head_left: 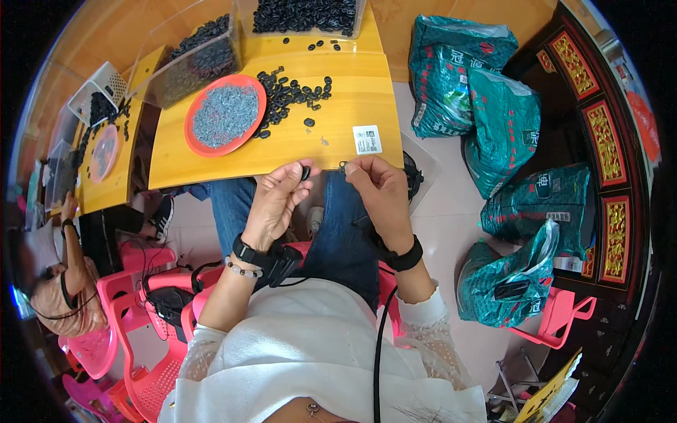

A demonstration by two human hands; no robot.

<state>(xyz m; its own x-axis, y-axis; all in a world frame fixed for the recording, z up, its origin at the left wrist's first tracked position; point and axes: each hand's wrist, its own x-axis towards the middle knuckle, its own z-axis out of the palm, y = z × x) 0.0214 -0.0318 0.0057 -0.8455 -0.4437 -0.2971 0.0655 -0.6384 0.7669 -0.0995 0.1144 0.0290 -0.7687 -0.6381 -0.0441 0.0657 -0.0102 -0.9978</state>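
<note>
My left hand [277,199] is closed, palm up, with a small black oval plastic piece [305,173] between thumb and fingers. Just to its right, my right hand [381,194] pinches a tiny metallic piece [343,167]; its exact kind is too small to make out. Both hands hover at the near edge of the yellow table [338,77], a short gap between them. On the table an orange-red plate [262,99] holds a heap of small silvery metal pieces [226,116]. Loose black oval pieces [285,99] are scattered beside the plate.
Clear bins [159,84] of black pieces stand along the far side. A white label [367,139] lies near the table's right corner. Several green sacks [504,127] stand on the floor at right. At far left a co-worker [70,296] sits at another yellow table, near pink chairs [137,338].
</note>
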